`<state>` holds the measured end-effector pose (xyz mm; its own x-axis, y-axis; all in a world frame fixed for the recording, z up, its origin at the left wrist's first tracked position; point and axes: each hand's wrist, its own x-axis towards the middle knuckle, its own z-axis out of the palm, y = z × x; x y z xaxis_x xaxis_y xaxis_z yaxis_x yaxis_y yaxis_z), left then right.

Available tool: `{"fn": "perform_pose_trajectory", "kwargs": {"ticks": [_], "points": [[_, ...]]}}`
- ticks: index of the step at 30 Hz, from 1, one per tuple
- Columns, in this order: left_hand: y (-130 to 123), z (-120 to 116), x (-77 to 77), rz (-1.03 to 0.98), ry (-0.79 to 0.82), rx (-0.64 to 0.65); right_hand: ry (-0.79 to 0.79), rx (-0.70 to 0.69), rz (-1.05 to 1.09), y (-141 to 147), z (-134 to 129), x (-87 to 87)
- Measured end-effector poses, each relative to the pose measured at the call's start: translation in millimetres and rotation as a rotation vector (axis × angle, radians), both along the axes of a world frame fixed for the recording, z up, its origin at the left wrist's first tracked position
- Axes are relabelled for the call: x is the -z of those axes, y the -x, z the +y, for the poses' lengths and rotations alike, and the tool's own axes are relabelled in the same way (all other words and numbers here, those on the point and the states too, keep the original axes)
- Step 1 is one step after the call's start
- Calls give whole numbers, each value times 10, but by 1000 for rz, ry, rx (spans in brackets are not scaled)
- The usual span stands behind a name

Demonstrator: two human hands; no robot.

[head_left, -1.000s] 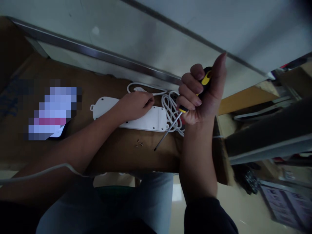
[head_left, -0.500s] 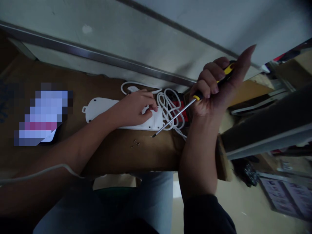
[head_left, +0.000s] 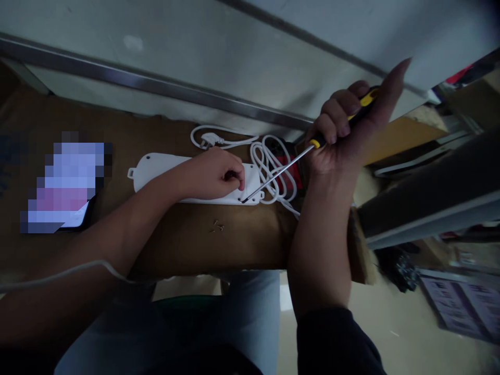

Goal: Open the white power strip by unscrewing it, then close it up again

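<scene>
A white power strip [head_left: 158, 169] lies face down on the brown cardboard surface, screw holes showing. My left hand [head_left: 213, 174] rests across its middle with fingers curled inward; what they hold, if anything, is hidden. Closed around the black and yellow handle of a screwdriver [head_left: 287, 166], my right hand [head_left: 339, 127] is raised on the right, thumb stretched along the handle. The long metal shaft slants down left, its tip at a hole near the strip's front right edge. Several small screws [head_left: 219, 227] lie loose in front of the strip.
The strip's white cord [head_left: 269, 166] is coiled at its right end over a red and black object [head_left: 295, 172]. Its plug [head_left: 211, 139] lies behind my left hand. A phone [head_left: 74, 182] with a blurred screen is at left. A pale metal panel [head_left: 175, 47] stands behind.
The screwdriver tip, which held a small screw in front of the strip, has moved back onto the strip's edge hole. My left fingers have curled in more.
</scene>
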<state>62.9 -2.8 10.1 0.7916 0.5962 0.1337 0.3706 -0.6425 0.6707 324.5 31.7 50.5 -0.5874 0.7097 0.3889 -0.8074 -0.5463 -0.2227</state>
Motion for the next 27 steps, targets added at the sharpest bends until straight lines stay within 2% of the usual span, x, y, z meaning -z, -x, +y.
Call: {"fn": "perform_pose_trajectory", "kwargs": {"ticks": [4, 8, 12, 14, 18, 24, 26, 27], "points": [[7, 15, 28, -10, -3, 2, 155, 149, -17, 39, -128, -68], [6, 19, 39, -18, 8, 4, 333, 56, 61, 55, -170, -104], [6, 9, 12, -5, 17, 7, 340, -40, 187, 53, -133, -43], [5, 6, 3, 2, 22, 7, 310, -21, 183, 29, -109, 6], [0, 14, 14, 4, 29, 5, 271, 138, 142, -55, -14, 93], [3, 22, 25, 0, 42, 28, 221, 618, -28, -95, 230, 130], [7, 18, 20, -3, 45, 30, 266, 700, -68, -83, 244, 106], [8, 16, 20, -3, 44, 29, 289, 697, -80, -83, 238, 92]]}}
